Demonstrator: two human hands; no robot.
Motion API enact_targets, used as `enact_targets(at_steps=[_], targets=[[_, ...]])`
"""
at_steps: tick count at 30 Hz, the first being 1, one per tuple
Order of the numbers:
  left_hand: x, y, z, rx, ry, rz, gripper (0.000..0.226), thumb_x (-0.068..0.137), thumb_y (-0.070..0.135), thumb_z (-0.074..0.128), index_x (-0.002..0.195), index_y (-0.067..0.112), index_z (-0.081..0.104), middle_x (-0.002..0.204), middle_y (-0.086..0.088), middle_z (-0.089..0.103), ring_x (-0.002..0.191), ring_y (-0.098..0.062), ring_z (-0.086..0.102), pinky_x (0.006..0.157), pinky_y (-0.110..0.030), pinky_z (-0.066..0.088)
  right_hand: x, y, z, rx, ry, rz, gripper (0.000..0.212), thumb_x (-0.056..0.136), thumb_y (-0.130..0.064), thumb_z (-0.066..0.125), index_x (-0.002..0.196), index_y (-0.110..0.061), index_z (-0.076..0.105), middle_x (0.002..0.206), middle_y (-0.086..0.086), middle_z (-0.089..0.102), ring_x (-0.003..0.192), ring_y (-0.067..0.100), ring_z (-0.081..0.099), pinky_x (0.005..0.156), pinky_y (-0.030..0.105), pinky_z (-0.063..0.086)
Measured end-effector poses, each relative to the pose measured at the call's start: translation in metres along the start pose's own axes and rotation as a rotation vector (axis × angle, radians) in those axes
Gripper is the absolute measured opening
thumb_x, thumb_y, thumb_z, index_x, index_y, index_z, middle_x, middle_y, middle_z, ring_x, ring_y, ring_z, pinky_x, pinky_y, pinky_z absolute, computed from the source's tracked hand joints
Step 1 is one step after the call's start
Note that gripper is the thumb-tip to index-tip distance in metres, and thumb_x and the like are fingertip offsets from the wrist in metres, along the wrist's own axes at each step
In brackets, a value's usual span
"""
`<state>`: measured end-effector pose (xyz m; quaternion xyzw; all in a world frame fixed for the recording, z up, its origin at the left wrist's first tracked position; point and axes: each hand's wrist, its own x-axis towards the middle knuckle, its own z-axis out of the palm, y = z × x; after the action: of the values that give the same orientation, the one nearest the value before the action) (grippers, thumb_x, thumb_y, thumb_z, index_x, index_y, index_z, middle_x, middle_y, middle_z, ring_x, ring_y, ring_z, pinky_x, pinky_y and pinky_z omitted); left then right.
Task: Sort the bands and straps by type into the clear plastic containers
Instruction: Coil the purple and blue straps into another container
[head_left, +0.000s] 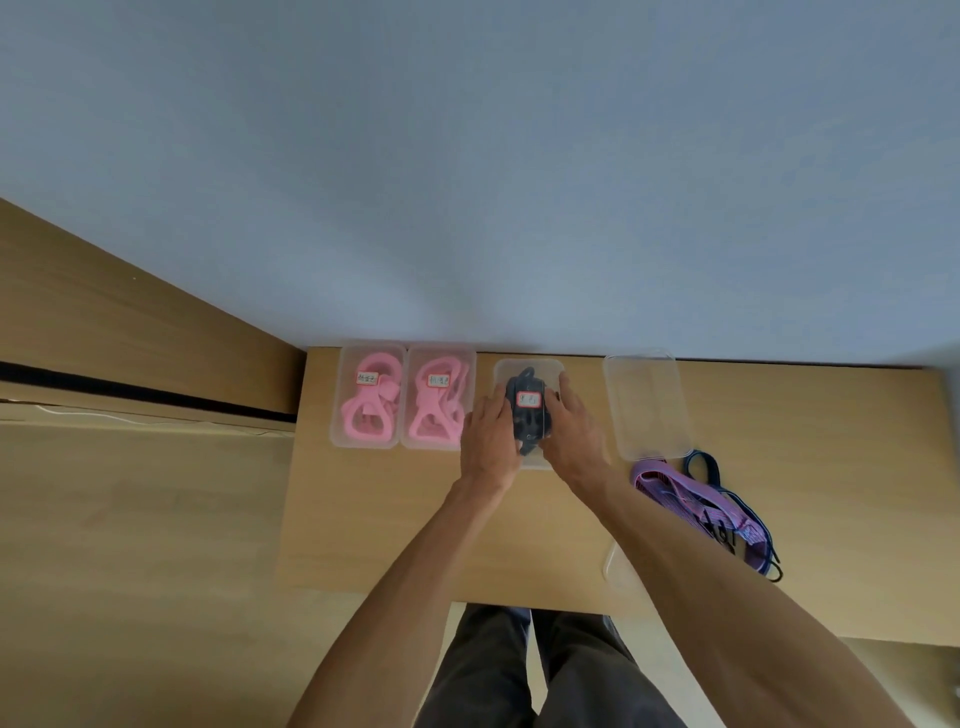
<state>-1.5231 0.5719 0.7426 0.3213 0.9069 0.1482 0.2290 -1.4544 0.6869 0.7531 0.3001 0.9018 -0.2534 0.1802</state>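
A clear container (527, 369) with a red-edged label holds black straps (525, 382) at the table's back middle. My left hand (489, 436) lies on its left edge and my right hand (572, 423) on its right edge, both with fingers fairly straight, pressing down on its lid. Two labelled containers of pink bands (368, 397) (438, 397) stand side by side to the left. An empty clear container (649, 405) stands to the right. In front of it lies a purple strap (691, 499) tangled with a dark blue cord (706, 462).
The wooden table (395, 519) stands against a pale blue wall. A clear lid (615, 566) lies near the front edge, partly hidden under my right forearm. My legs show below the table's front edge.
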Motion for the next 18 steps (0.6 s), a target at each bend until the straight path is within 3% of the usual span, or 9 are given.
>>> enact_targets(at_steps=[3,7,12,15,18], targets=[[-0.001,0.003,0.003,0.039,-0.019,-0.018,0.097,0.077,0.031,0.084,0.154,0.009,0.028,0.158,-0.006,0.031,0.136,-0.024,0.038,0.111,-0.038,0.038,-0.001,0.001,0.000,-0.014,0.015,-0.019,0.066,0.085,-0.003,0.061,0.145,-0.015,0.037,0.167,0.007,0.006,0.137,0.028,0.040,0.097,0.039,0.047],[-0.004,0.008,0.005,0.061,-0.028,-0.080,0.090,0.084,0.026,0.079,0.153,0.002,0.025,0.166,-0.012,0.008,0.153,-0.026,0.012,0.121,-0.035,0.025,-0.003,-0.009,-0.004,0.040,0.003,0.001,0.062,0.086,0.001,0.060,0.143,-0.010,0.040,0.166,0.011,0.006,0.125,0.034,0.051,0.088,0.039,0.051],[-0.002,0.000,-0.003,0.002,-0.019,-0.060,0.088,0.080,0.028,0.082,0.151,0.011,0.034,0.156,-0.005,0.034,0.141,-0.022,0.035,0.117,-0.037,0.032,-0.006,-0.009,-0.006,-0.005,0.009,0.040,0.053,0.086,-0.004,0.067,0.134,-0.009,0.047,0.162,0.011,0.016,0.101,0.031,0.064,0.080,0.031,0.049],[0.000,-0.003,-0.004,0.059,0.019,-0.051,0.086,0.077,0.030,0.083,0.148,0.011,0.039,0.152,-0.006,0.039,0.136,-0.025,0.038,0.114,-0.039,0.031,0.001,-0.012,-0.003,-0.038,0.027,0.037,0.051,0.087,-0.004,0.065,0.134,-0.010,0.047,0.163,0.011,0.015,0.109,0.029,0.061,0.082,0.030,0.047],[0.008,-0.003,-0.007,0.072,0.029,-0.048,0.091,0.080,0.036,0.081,0.152,0.014,0.032,0.160,-0.006,0.026,0.150,-0.027,0.021,0.123,-0.043,0.020,0.010,-0.014,-0.001,-0.062,0.040,0.014,0.054,0.088,-0.009,0.067,0.137,-0.010,0.044,0.163,0.012,0.015,0.130,0.029,0.047,0.101,0.034,0.043]])
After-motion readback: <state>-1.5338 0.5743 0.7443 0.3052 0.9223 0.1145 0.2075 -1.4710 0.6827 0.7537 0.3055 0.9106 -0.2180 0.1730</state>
